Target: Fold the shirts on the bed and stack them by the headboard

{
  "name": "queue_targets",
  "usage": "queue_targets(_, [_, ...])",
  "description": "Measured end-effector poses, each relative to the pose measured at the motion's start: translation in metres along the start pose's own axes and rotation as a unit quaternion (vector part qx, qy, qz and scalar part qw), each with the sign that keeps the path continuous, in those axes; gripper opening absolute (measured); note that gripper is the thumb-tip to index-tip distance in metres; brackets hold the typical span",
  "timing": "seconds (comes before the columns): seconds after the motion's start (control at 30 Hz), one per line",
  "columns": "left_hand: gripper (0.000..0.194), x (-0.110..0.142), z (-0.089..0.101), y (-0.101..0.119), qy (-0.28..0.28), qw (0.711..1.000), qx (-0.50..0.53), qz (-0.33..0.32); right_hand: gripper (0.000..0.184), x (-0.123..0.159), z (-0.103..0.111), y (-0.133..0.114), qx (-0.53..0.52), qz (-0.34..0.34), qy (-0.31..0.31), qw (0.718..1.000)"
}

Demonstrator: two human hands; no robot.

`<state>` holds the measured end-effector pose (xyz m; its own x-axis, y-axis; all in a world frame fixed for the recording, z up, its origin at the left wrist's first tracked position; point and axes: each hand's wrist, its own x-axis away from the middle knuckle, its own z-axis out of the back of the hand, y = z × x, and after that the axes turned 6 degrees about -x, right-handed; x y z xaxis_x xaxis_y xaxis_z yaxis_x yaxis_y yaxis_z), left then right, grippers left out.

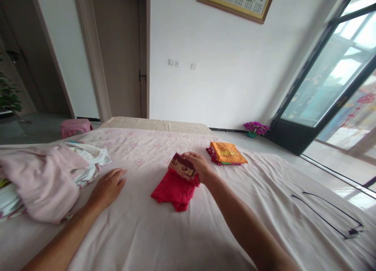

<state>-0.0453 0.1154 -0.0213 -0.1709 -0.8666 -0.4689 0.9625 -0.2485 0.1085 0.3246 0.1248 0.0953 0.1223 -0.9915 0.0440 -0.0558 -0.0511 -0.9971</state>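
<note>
A red garment with a printed patch lies partly folded on the pale pink sheet. My right hand grips its far end, where the patterned part is lifted and turned over; the fingertips are partly hidden behind the cloth. On the bed to the left rests my left hand, palm down with fingers stretched out and nothing in it. Beside that hand is a heap of clothes with a pale pink garment on top. Beyond my right hand sits a folded stack with an orange garment uppermost.
Black-framed glasses lie on the bed at the right, temples spread. A pink plastic stool stands past the bed's left corner. Purple flowers in a green pot are on the floor by the glass door.
</note>
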Motion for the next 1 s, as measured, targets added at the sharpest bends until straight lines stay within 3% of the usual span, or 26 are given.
queue_targets(0.07, [0.042,0.0,0.001,0.002,0.001,1.0,0.003,-0.001,0.038,-0.012,0.038,-0.022,0.004,0.049,0.144,0.988])
queue_targets(0.1, [0.042,0.0,0.002,0.003,0.001,1.0,0.001,-0.001,0.039,-0.016,0.059,-0.03,0.032,0.087,0.238,0.967])
queue_targets(0.17, [0.042,0.0,0.004,0.008,-0.002,1.0,-0.005,-0.001,0.041,-0.02,0.096,-0.038,0.068,0.122,0.329,0.934])
queue_targets(0.23, [0.042,-0.001,0.007,0.015,-0.007,1.0,-0.002,-0.005,0.04,-0.019,0.119,-0.032,0.214,0.16,0.388,0.882])
queue_targets(0.3, [0.04,-0.002,0.01,0.02,-0.012,1.0,0.018,-0.014,0.04,-0.014,0.121,-0.015,0.305,0.155,0.31,0.887])
queue_targets(0.37, [0.039,-0.002,0.013,0.023,-0.018,0.998,0.055,-0.022,0.042,-0.007,0.107,0.005,0.379,0.125,0.162,0.902])
queue_targets(0.4, [0.038,-0.002,0.014,0.024,-0.024,0.996,0.079,-0.022,0.045,-0.003,0.097,0.014,0.426,0.11,0.104,0.892])
queue_targets(0.47, [0.038,-0.001,0.019,0.028,-0.043,0.991,0.13,-0.003,0.046,0.005,0.075,0.028,0.531,0.098,0.047,0.841])
queue_targets(0.53, [0.039,0.0,0.026,0.042,-0.069,0.982,0.175,0.022,0.034,0.009,0.06,0.035,0.605,0.103,0.05,0.788])
queue_targets(0.6, [0.038,0.001,0.034,0.068,-0.095,0.974,0.208,0.009,0.021,0.009,0.055,0.036,0.624,0.106,0.073,0.771])
queue_targets(0.7, [0.036,0.001,0.045,0.121,-0.135,0.956,0.242,-0.1,0.021,0.004,0.06,0.033,0.583,0.1,0.103,0.8])
queue_targets(0.8, [0.025,-0.001,0.049,0.164,-0.148,0.957,0.204,-0.142,0.023,0.0,0.07,0.031,0.529,0.088,0.136,0.833])
queue_targets(0.9, [0.016,-0.004,0.046,0.177,-0.13,0.968,0.183,-0.113,0.024,0.003,0.077,0.033,0.517,0.086,0.146,0.839])
queue_targets(1.0, [0.014,-0.006,0.04,0.167,-0.121,0.965,0.227,-0.048,0.023,0.007,0.076,0.04,0.542,0.104,0.116,0.826])
